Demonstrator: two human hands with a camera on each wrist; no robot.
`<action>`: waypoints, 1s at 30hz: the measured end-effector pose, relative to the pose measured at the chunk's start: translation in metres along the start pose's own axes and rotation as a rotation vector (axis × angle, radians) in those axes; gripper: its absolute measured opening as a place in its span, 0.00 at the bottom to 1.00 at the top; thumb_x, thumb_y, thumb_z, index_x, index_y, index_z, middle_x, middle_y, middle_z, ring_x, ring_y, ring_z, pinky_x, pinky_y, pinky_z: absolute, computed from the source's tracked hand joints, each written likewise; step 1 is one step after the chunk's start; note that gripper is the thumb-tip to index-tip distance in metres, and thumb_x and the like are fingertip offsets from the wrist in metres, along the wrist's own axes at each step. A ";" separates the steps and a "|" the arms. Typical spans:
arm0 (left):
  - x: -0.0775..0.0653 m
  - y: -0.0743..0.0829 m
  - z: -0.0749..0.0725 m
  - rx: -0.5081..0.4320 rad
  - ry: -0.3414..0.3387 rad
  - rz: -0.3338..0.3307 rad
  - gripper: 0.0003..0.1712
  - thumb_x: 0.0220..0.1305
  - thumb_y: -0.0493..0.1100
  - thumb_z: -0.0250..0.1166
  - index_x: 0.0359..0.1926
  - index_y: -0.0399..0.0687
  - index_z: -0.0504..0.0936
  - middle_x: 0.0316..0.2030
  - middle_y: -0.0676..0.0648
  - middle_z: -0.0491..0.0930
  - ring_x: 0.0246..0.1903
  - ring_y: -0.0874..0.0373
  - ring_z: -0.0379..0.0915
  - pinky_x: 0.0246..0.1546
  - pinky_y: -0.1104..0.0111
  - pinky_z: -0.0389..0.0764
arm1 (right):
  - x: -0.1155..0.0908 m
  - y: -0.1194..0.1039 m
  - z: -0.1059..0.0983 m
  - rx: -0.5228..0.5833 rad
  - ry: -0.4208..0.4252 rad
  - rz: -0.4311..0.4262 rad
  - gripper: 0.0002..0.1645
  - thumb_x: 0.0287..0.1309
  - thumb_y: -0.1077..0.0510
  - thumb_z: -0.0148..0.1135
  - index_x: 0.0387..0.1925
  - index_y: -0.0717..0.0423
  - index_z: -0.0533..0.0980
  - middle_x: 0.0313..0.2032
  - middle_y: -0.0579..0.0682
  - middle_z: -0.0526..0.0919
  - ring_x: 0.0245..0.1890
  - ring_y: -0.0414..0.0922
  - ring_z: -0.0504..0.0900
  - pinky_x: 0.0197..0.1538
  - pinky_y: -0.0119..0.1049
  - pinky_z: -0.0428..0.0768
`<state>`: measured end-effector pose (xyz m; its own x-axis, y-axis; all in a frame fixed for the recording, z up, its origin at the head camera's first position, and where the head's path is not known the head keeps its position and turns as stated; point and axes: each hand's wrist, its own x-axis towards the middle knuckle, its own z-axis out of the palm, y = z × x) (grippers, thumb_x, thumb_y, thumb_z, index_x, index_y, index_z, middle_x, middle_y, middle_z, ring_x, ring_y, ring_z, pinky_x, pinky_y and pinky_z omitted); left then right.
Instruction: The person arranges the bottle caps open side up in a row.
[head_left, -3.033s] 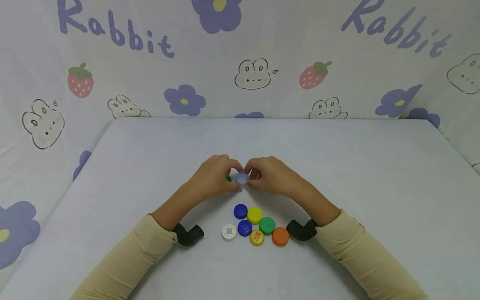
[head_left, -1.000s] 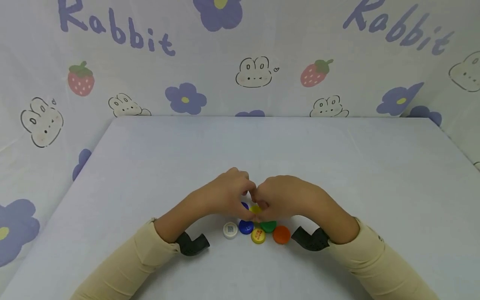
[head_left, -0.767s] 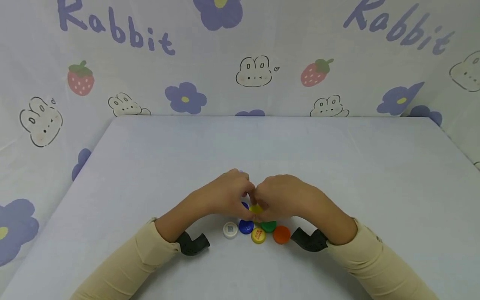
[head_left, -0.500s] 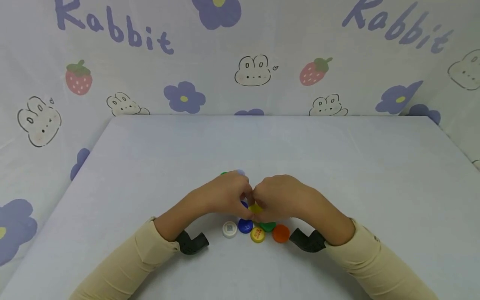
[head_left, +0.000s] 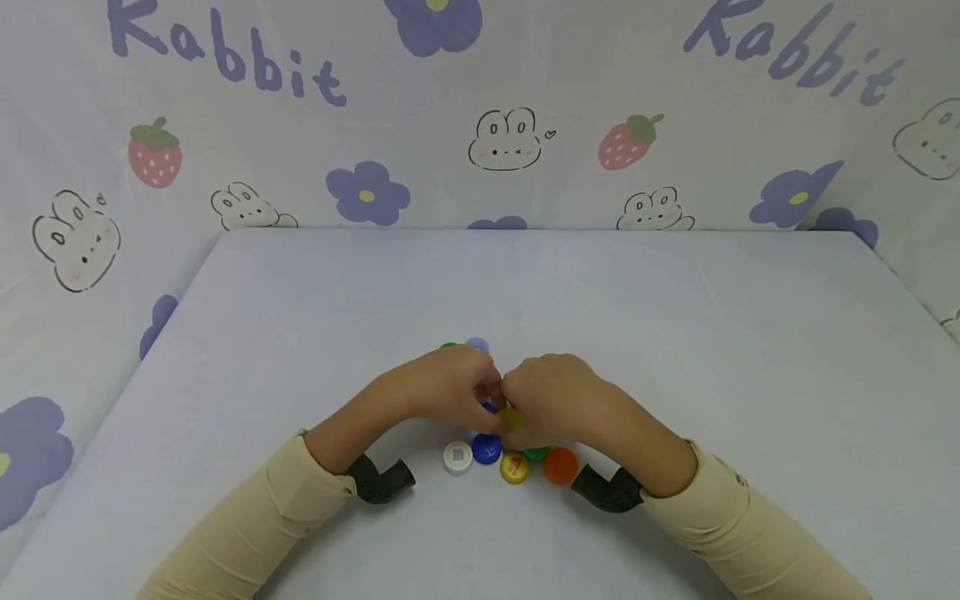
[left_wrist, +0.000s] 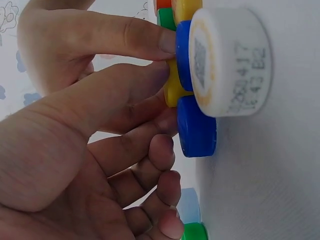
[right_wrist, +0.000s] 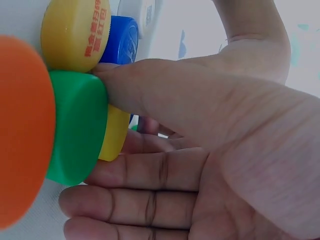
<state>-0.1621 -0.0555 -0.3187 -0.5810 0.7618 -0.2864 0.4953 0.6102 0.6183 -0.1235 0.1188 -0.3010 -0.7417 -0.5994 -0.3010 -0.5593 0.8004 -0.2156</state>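
Both hands meet over a cluster of bottle caps on the white table. My left hand (head_left: pixel 450 385) has its thumb and forefinger at the left side of a plain yellow bottle cap (head_left: pixel 510 417). From the other side, the thumb and forefinger of my right hand (head_left: pixel 557 398) grip that same cap. Two blue caps, one of them (left_wrist: pixel 197 127) right by the left fingers, lie at its left. A green cap (right_wrist: pixel 77 127) touches it on the right. In the head view, the hands partly cover the plain yellow cap and its neighbours.
Nearer the person lie a white cap (head_left: pixel 457 457), a yellow cap with red print (head_left: pixel 514 467) and an orange cap (head_left: pixel 561 466). Beyond the left hand sit a translucent light-blue cap (head_left: pixel 477 343) and another green cap (head_left: pixel 448 344). Patterned cloth (head_left: pixel 555 83) hangs behind the table.
Three seconds ago both hands held the light-blue cap beside the far green one. They have let it go there and come nearer, onto the plain yellow cap, shifting slightly left lately.
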 end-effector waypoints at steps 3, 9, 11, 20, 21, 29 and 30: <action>0.000 -0.001 -0.001 -0.015 -0.016 -0.006 0.07 0.60 0.44 0.75 0.34 0.46 0.87 0.20 0.56 0.74 0.22 0.65 0.65 0.24 0.74 0.63 | 0.001 0.000 0.000 0.006 0.001 -0.005 0.23 0.54 0.52 0.76 0.17 0.51 0.69 0.14 0.41 0.60 0.16 0.37 0.59 0.22 0.30 0.54; -0.003 0.000 -0.004 -0.047 -0.025 -0.001 0.06 0.60 0.43 0.74 0.36 0.46 0.87 0.21 0.55 0.73 0.22 0.64 0.64 0.24 0.73 0.62 | 0.001 0.004 -0.004 0.054 -0.020 -0.032 0.21 0.55 0.50 0.74 0.18 0.50 0.72 0.13 0.40 0.60 0.15 0.37 0.60 0.21 0.30 0.54; -0.005 0.002 -0.005 -0.064 -0.015 -0.007 0.06 0.61 0.42 0.72 0.37 0.46 0.87 0.23 0.55 0.75 0.23 0.64 0.66 0.25 0.73 0.65 | 0.000 0.005 -0.007 0.077 -0.028 -0.034 0.22 0.56 0.50 0.73 0.16 0.49 0.70 0.13 0.40 0.59 0.14 0.37 0.59 0.21 0.30 0.53; -0.010 0.006 -0.012 -0.099 0.074 0.056 0.11 0.68 0.43 0.65 0.44 0.42 0.88 0.33 0.53 0.82 0.34 0.59 0.74 0.35 0.71 0.76 | -0.006 0.011 -0.022 0.162 0.000 0.025 0.13 0.56 0.54 0.73 0.24 0.52 0.76 0.17 0.42 0.68 0.19 0.39 0.67 0.24 0.32 0.63; -0.011 0.007 -0.012 -0.103 0.086 0.051 0.12 0.69 0.43 0.65 0.46 0.42 0.87 0.36 0.52 0.83 0.38 0.58 0.75 0.39 0.70 0.77 | -0.007 0.013 -0.024 0.171 0.010 0.031 0.11 0.55 0.55 0.73 0.26 0.53 0.77 0.18 0.43 0.70 0.20 0.40 0.69 0.25 0.33 0.66; -0.014 0.016 -0.012 -0.082 0.219 -0.002 0.20 0.69 0.45 0.67 0.60 0.45 0.81 0.54 0.49 0.83 0.57 0.48 0.76 0.56 0.60 0.78 | -0.013 0.027 -0.036 0.295 0.145 0.016 0.10 0.55 0.62 0.71 0.39 0.60 0.82 0.29 0.47 0.82 0.30 0.45 0.78 0.37 0.36 0.80; -0.015 0.017 -0.012 -0.081 0.241 -0.002 0.21 0.69 0.45 0.67 0.61 0.45 0.80 0.55 0.50 0.83 0.57 0.48 0.76 0.56 0.60 0.78 | -0.014 0.029 -0.037 0.303 0.164 0.011 0.11 0.55 0.63 0.71 0.41 0.61 0.82 0.31 0.48 0.83 0.31 0.45 0.78 0.38 0.37 0.81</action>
<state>-0.1531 -0.0590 -0.2948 -0.7240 0.6808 -0.1109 0.4461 0.5848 0.6775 -0.1432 0.1498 -0.2683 -0.8108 -0.5641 -0.1565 -0.4336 0.7583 -0.4868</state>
